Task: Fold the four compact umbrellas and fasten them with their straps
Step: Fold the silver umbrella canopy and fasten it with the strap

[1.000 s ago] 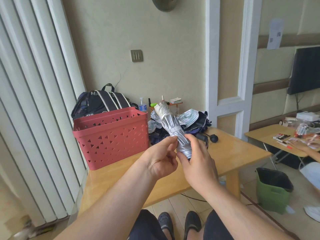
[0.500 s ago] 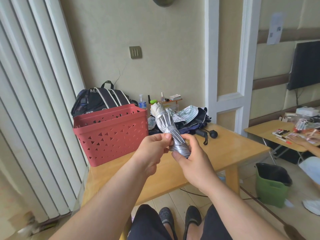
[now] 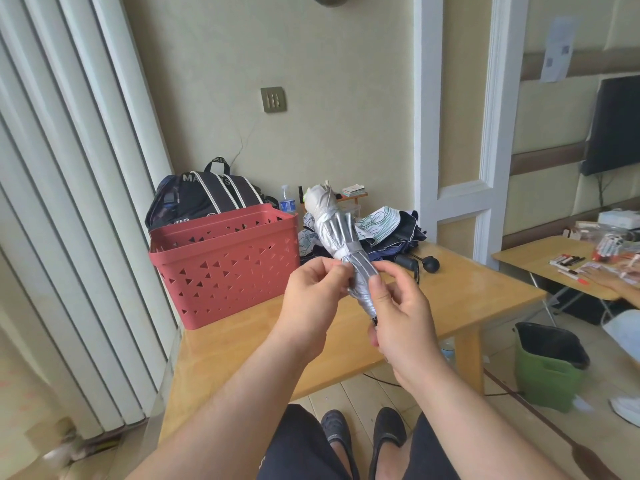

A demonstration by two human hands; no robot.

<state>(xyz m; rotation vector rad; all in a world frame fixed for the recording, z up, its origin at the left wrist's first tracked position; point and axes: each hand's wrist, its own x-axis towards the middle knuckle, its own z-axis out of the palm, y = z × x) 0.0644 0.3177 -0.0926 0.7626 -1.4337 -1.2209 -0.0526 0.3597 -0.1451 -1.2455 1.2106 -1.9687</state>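
The fingertips (image 3: 341, 270) of the left hand (image 3: 311, 292) are pressed together in a pinch on the side of the rolled silver compact umbrella (image 3: 341, 251), at or just below the pale strap band (image 3: 349, 250) that circles it. The right hand (image 3: 403, 317) curls round the lower end, its thumb (image 3: 381, 294) lying along the silver fabric and its other fingers wrapped behind, so the handle is all but covered.

The umbrella is held tilted in the air above the light wooden table (image 3: 467, 292), its white-capped tip leaning toward the red perforated plastic basket (image 3: 225, 261) at the table's left end.

By my reading, the step in hand is fastening the strap on this one umbrella: the canopy is already rolled tight and the band already goes round it. The next move probably calls for pressing the strap's end down firmly while the right hand keeps the roll from loosening, then setting the bundle aside, perhaps in the basket.

Behind the held umbrella, at the table's far side, lies a heap of dark blue and white patterned umbrella fabric (image 3: 388, 230), with a black umbrella handle (image 3: 407, 263) just in front of it on the table; these look unfolded.

Whether the strap's tab is truly joined cannot be made out, since the left fingers hide it. How many umbrellas make up the heap is unclear, and the basket's inside is out of sight.
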